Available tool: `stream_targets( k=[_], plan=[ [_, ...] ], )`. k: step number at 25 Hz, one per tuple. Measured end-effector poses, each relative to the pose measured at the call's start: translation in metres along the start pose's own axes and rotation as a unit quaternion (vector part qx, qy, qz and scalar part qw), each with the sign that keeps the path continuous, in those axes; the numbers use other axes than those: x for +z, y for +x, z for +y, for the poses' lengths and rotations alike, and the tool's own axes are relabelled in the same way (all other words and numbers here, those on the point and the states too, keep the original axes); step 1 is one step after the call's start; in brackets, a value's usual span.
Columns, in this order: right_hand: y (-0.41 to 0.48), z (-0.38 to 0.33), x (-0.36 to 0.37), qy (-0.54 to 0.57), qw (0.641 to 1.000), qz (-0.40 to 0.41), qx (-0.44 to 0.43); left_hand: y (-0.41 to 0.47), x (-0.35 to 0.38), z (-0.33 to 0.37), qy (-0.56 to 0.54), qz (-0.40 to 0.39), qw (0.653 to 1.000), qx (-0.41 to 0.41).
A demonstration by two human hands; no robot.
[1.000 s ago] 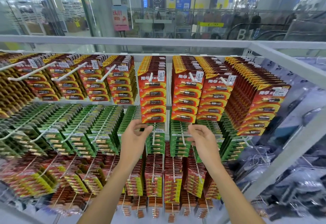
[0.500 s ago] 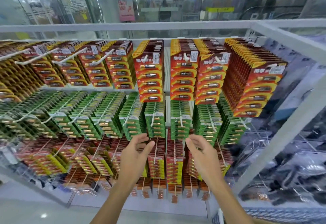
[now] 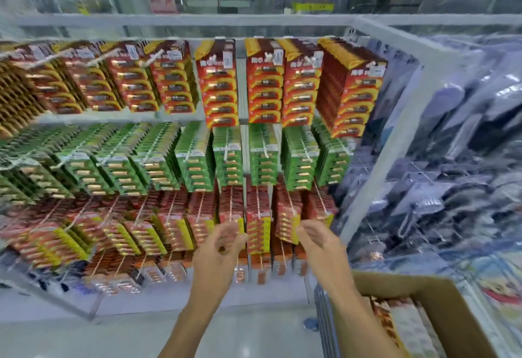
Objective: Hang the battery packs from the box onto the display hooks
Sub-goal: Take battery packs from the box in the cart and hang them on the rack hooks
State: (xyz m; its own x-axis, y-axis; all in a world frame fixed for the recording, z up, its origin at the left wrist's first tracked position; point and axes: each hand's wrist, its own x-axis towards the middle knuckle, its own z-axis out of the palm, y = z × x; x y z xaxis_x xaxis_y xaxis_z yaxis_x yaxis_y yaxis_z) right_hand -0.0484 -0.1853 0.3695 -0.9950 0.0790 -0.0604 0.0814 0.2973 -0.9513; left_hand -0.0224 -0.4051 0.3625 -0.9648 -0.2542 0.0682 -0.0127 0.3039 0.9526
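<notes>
A display rack carries rows of battery packs on white hooks: red-and-yellow packs [image 3: 217,86] on top, green packs [image 3: 264,160] in the middle, red packs with yellow edges [image 3: 258,230] lower down. My left hand [image 3: 217,250] and my right hand [image 3: 319,242] hover in front of the lower red row, fingers loosely curled, holding nothing. A cardboard box [image 3: 457,318] at the bottom right holds more battery packs [image 3: 395,323]. The frame is motion-blurred.
A white metal frame post [image 3: 395,137] slants down on the right of the rack. Beyond it hang clear plastic bags of dark goods [image 3: 457,165]. A pale floor [image 3: 141,335] lies below the rack, and glass shop fronts show behind.
The view has tilted down, bringing the box into sight. Both hands have dropped from the green row to the lower red row, still holding nothing.
</notes>
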Motion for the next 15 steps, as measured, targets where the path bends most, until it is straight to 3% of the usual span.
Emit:
stream_targets(
  k=[4, 15],
  plan=[
    [-0.061, 0.030, -0.017, -0.009, 0.999, 0.027, 0.033, -0.057, 0.015, -0.015, -0.050, -0.029, 0.998, -0.038],
    [-0.154, 0.094, -0.102, -0.029, 0.990, 0.092, 0.105, -0.144, 0.104, -0.009, -0.049, -0.110, 0.991, -0.062]
  ],
)
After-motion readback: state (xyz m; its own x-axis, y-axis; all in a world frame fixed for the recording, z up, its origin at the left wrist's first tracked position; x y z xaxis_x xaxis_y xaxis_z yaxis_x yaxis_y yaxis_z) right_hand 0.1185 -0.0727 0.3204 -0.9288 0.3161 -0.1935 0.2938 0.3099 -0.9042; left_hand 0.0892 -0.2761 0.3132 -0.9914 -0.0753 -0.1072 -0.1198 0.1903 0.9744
